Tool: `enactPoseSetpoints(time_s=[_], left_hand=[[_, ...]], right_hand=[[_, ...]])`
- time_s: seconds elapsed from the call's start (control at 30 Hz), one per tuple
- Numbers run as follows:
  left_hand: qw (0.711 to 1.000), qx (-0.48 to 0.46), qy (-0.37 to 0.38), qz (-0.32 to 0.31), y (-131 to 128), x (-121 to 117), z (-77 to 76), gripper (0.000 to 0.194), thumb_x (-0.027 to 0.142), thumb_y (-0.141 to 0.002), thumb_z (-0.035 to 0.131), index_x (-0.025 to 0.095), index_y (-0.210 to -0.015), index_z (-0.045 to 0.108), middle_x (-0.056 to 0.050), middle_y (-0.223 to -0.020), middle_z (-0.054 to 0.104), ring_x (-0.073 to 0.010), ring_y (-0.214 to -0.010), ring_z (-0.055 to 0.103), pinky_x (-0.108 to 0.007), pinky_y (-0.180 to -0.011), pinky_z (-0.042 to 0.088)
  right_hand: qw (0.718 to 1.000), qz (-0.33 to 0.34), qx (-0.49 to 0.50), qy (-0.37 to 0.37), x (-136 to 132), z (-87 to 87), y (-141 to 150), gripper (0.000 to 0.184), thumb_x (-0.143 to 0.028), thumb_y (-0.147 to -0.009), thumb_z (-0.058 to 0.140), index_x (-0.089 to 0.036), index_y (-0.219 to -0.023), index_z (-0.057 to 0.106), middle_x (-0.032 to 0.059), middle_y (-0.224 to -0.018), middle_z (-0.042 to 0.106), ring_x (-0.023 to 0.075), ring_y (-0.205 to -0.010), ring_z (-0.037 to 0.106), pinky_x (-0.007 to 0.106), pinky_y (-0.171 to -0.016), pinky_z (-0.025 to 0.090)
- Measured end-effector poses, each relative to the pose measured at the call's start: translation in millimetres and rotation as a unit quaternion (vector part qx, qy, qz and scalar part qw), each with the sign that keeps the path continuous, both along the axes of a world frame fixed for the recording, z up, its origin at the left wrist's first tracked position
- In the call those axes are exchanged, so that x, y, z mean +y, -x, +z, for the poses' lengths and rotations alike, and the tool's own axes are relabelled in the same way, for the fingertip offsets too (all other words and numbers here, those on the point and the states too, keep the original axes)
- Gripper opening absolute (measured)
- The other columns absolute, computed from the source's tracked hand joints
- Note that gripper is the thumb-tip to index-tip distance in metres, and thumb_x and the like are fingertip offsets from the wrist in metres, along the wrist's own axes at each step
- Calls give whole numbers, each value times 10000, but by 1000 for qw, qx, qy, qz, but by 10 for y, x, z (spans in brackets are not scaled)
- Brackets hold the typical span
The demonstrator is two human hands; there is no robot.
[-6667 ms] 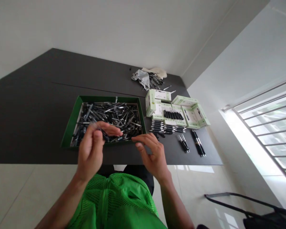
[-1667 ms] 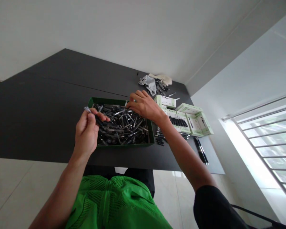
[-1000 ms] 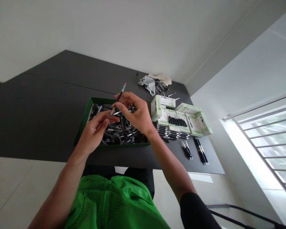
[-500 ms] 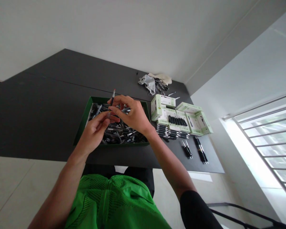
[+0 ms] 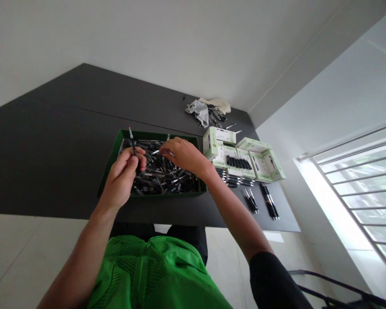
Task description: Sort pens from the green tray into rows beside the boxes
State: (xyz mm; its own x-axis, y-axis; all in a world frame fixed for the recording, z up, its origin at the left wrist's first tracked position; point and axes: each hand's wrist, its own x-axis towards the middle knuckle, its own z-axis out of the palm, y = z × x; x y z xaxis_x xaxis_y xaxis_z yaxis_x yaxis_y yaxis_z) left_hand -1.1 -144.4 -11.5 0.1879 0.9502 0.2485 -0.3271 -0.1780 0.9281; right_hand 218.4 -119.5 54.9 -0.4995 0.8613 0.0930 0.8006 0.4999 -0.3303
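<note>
My left hand (image 5: 124, 171) is closed around a dark pen part (image 5: 133, 141), which stands up from the fingers and ends in a pale section with a small red tip. Over the right half of a green tray (image 5: 114, 159), my right hand (image 5: 180, 154) has its fingers bent down among loose pen parts (image 5: 161, 176). A light, silvery piece shows at its fingertips, but whether the fingers grip it I cannot tell. Black and clear pen parts fill the tray in a jumble.
Right of the tray stand white-and-green boxes (image 5: 227, 135), with a row of black pens (image 5: 238, 163) on them. Stacked pens (image 5: 234, 180) lie in front; more pens (image 5: 269, 201) lie near the table's right edge. A grey cloth (image 5: 199, 112) and loose pens lie at the back.
My hands have moved apart. My left hand has shifted left with the pen part, while my right hand has let go of it and lowered over the tray.
</note>
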Motion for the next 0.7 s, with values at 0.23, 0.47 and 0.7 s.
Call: enactPoseSetpoints(time_s=[0.23,0.47,0.7], left_hand=[[995,-82,49,12,-52,-14,107,265,409,-879,821,184,-998,746,-3,-739,522,-136,-731,481,-230,-674,424],[990,-115,85,22,-76,-22,162,267,374,-804,856,165,-925,740,10,-717,495,-117,-686,450,-213,-638,417],[988,-124,88,38,-84,-13,159,214,323,-811,814,160,-931,743,7,-715,506,-121,-680,450,-220,-641,427]], right_hand=[[995,-23,-99,24,35,-53,70,206,-192,-1043,635,-202,-1169,798,94,-1166,779,227,-1081,696,312,-865,454],[983,62,-166,-45,18,-90,142,258,-120,-1057,574,-183,-1135,812,121,-1162,749,262,-1186,645,379,-986,437],[978,104,-179,30,8,-93,309,275,-133,-1054,576,-212,-1142,825,94,-1185,787,250,-1154,723,324,-927,510]])
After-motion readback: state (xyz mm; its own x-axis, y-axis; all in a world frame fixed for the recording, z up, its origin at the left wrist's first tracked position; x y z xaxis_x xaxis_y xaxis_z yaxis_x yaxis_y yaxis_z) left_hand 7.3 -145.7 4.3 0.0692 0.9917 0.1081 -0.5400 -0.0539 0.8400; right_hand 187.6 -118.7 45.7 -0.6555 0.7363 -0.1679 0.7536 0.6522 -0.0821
